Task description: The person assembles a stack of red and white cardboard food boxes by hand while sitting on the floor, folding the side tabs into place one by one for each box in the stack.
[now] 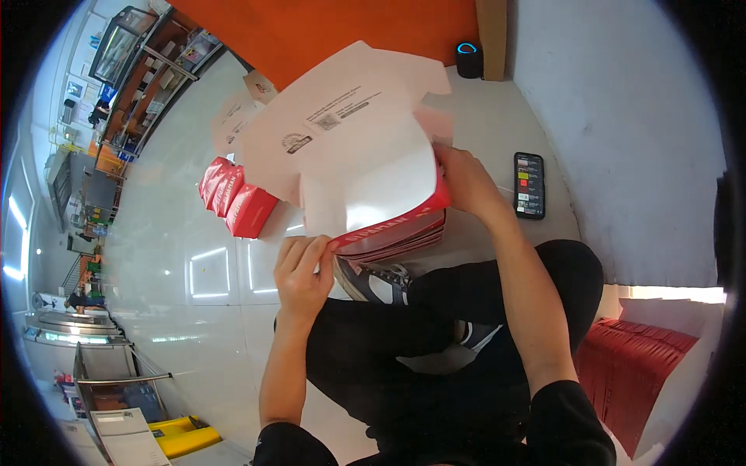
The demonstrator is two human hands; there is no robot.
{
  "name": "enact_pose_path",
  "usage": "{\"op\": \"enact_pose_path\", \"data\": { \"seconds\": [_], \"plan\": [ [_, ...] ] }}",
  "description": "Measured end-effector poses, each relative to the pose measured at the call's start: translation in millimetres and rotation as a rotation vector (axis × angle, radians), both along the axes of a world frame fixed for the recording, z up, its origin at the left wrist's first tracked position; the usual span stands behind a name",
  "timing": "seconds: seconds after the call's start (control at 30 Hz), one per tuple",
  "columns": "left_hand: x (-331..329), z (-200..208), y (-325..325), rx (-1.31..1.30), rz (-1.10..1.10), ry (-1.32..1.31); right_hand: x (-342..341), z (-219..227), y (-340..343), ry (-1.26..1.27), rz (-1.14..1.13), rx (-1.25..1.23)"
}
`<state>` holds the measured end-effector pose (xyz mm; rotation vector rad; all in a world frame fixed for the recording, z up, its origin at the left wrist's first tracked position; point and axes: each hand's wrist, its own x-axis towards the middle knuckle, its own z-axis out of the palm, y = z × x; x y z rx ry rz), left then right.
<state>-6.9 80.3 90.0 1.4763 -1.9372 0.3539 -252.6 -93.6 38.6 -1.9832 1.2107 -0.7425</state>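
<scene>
A partly folded cardboard food box (373, 175), white inside with a red outer wall, is held up in front of my crossed legs. Its broad lid flap, with dark print, leans away from me. My left hand (301, 273) pinches the near left corner between thumb and fingers. At the right end, my right hand (469, 182) grips the side wall, its fingertips partly hidden behind the cardboard. Directly beneath lies a stack of flat red box blanks (404, 239). Several folded red boxes (250, 208) sit on the floor to the left, beyond my left hand.
A phone (530, 185) lies on the floor at right, with a small black speaker (468, 62) farther off by the orange panel (350, 23). More stacked red cardboard (629, 369) stands beside my right knee. A yellow object (183, 436) is at lower left.
</scene>
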Motion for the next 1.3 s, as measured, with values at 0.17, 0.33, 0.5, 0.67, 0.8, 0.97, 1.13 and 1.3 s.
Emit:
{"op": "enact_pose_path", "data": {
  "seconds": [0.17,0.33,0.5,0.67,0.8,0.97,1.13,1.3],
  "plan": [
    [1.2,15.7,3.6,0.033,0.055,-0.204,-1.0,-6.5,-2.3,-0.141,0.041,0.047],
    [-50.7,44.3,-16.0,0.039,0.031,-0.365,-1.6,-19.8,-9.8,-0.121,0.004,0.123],
    [-88.6,41.4,-58.3,0.319,-0.265,-0.237,-8.0,-14.0,-9.4,-0.186,0.094,0.294],
    [-90.7,48.9,-58.7,0.409,-0.296,-0.387,-21.1,6.1,-2.6,-0.265,0.232,0.457],
    [-83.8,48.9,-60.5,0.460,-0.301,-0.430,-17.7,2.4,-4.7,-0.267,0.210,0.467],
    [-82.9,42.4,-63.2,0.546,-0.344,-0.445,-13.3,-2.2,-5.2,-0.223,0.201,0.388],
    [-82.3,43.0,-66.2,0.561,-0.363,-0.414,-7.3,-6.8,-3.6,-0.230,0.129,0.235],
    [-78.1,59.5,-78.0,0.590,-0.335,-0.153,-4.3,-1.6,-0.3,-0.192,0.065,0.123]
  ]
}}
